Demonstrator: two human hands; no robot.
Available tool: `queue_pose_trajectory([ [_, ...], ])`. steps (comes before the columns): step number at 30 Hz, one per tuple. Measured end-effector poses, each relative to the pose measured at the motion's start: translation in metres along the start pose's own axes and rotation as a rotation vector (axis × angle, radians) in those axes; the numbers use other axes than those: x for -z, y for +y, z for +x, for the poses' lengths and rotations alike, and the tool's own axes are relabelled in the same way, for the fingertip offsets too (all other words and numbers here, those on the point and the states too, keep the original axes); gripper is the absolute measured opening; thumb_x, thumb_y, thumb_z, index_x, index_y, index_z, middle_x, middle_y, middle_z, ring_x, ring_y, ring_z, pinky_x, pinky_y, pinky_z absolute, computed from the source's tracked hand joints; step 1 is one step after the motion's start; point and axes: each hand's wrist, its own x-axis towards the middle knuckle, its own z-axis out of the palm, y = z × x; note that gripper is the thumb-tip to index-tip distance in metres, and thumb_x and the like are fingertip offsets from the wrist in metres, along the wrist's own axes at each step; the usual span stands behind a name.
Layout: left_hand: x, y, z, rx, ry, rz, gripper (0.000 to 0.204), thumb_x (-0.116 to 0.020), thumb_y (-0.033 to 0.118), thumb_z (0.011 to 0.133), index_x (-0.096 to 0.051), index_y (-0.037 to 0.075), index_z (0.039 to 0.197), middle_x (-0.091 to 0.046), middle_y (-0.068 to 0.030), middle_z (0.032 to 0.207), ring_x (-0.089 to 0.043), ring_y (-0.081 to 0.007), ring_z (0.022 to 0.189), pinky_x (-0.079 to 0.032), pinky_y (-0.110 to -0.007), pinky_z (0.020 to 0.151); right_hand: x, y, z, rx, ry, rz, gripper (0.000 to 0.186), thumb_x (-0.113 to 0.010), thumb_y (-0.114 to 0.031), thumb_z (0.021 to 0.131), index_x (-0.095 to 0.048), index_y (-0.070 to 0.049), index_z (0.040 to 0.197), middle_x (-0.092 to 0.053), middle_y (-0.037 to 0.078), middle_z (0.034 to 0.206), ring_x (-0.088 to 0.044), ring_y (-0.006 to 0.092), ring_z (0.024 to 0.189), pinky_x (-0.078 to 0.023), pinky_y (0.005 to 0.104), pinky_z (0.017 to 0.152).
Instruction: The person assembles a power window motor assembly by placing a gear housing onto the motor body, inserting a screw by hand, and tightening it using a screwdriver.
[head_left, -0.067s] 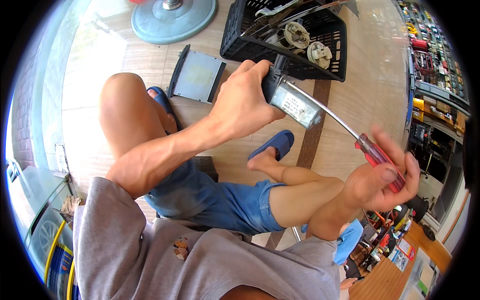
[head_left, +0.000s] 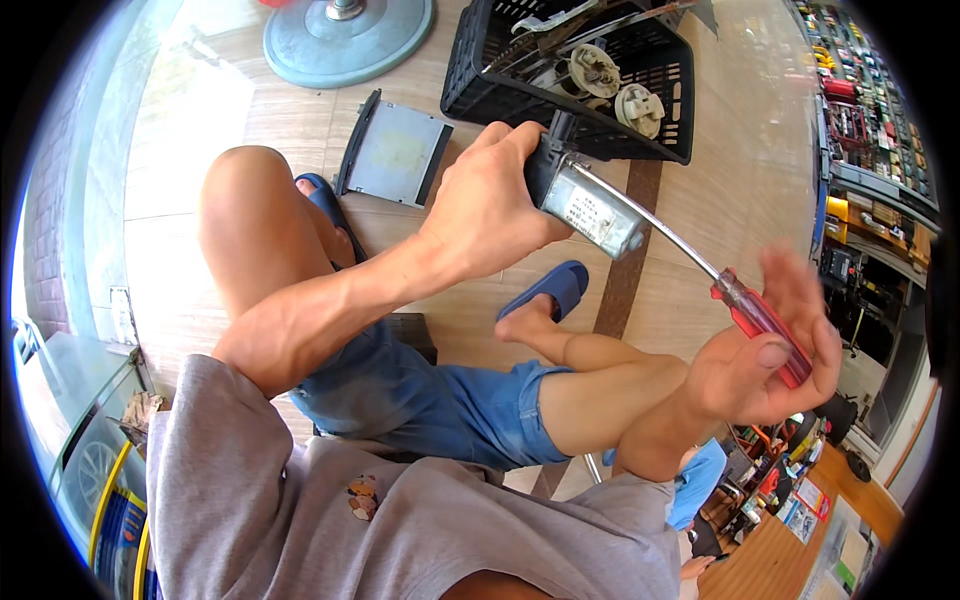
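Left hand [head_left: 490, 208] clasps the motor [head_left: 592, 212]; right hand [head_left: 738, 378], fingers partly curled, lightly holds the screwdriver [head_left: 748, 303], whose tip could slip if that loose grip tilts.

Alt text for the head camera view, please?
A person's left hand grips a silver, motor-like metal cylinder with a black end, while the right hand holds a red-handled screwdriver, its shaft reaching it. Beyond, on beige tiles, sit a black plastic crate of parts and a flat grey box.
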Motion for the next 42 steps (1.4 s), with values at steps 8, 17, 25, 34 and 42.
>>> queue_pose_trajectory([
  [8, 0.004, 0.000, 0.001, 0.032, 0.018, -0.004, 0.047, -0.085, 0.021, 0.068, -0.062, 0.000, 0.103, -0.060, -0.0187, 0.102, -0.063, -0.0376, 0.100, -0.052, -0.045, 0.088, 0.003, -0.005, 0.002, 0.015, -0.098, 0.103, 0.044, -0.060, -0.006, 0.099, -0.041, -0.003, 0.138, -0.061, 0.040, 0.121, -0.069, 0.0474, 0.104, -0.061, 0.0546, 0.084],
  [17, 0.004, -0.002, 0.002, -0.005, 0.054, 0.014, 0.049, -0.084, 0.022, 0.068, -0.063, 0.000, 0.105, -0.060, -0.0188, 0.101, -0.063, -0.0381, 0.099, -0.052, -0.046, 0.087, -0.006, -0.009, 0.009, -0.010, -0.096, 0.208, 0.041, -0.062, -0.012, 0.100, -0.043, -0.001, 0.135, -0.063, 0.039, 0.117, -0.070, 0.0469, 0.101, -0.062, 0.0568, 0.083],
  [25, -0.002, -0.002, 0.002, -0.008, 0.028, 0.009, 0.049, -0.083, 0.021, 0.067, -0.063, -0.001, 0.107, -0.060, -0.0183, 0.100, -0.062, -0.0371, 0.100, -0.052, -0.046, 0.087, -0.019, -0.014, 0.012, 0.021, 0.054, 0.282, 0.039, -0.060, -0.006, 0.099, -0.042, 0.000, 0.134, -0.063, 0.038, 0.117, -0.070, 0.0461, 0.101, -0.062, 0.0562, 0.084],
  [34, -0.001, 0.000, 0.001, -0.044, 0.052, 0.057, 0.050, -0.084, 0.020, 0.067, -0.062, -0.001, 0.108, -0.059, -0.0181, 0.101, -0.062, -0.0371, 0.101, -0.052, -0.045, 0.086, -0.014, -0.003, 0.006, 0.016, 0.018, 0.164, 0.043, -0.058, -0.005, 0.100, -0.039, -0.002, 0.138, -0.056, 0.041, 0.128, -0.067, 0.0478, 0.109, -0.060, 0.0580, 0.091],
  [42, 0.002, -0.003, 0.000, -0.004, 0.045, 0.006, 0.048, -0.084, 0.019, 0.068, -0.062, -0.001, 0.106, -0.058, -0.0182, 0.100, -0.061, -0.0372, 0.099, -0.052, -0.045, 0.086, 0.008, -0.009, -0.001, -0.012, -0.135, 0.159, 0.046, -0.061, -0.013, 0.101, -0.039, -0.002, 0.140, -0.057, 0.039, 0.127, -0.067, 0.0470, 0.109, -0.057, 0.0597, 0.095],
])
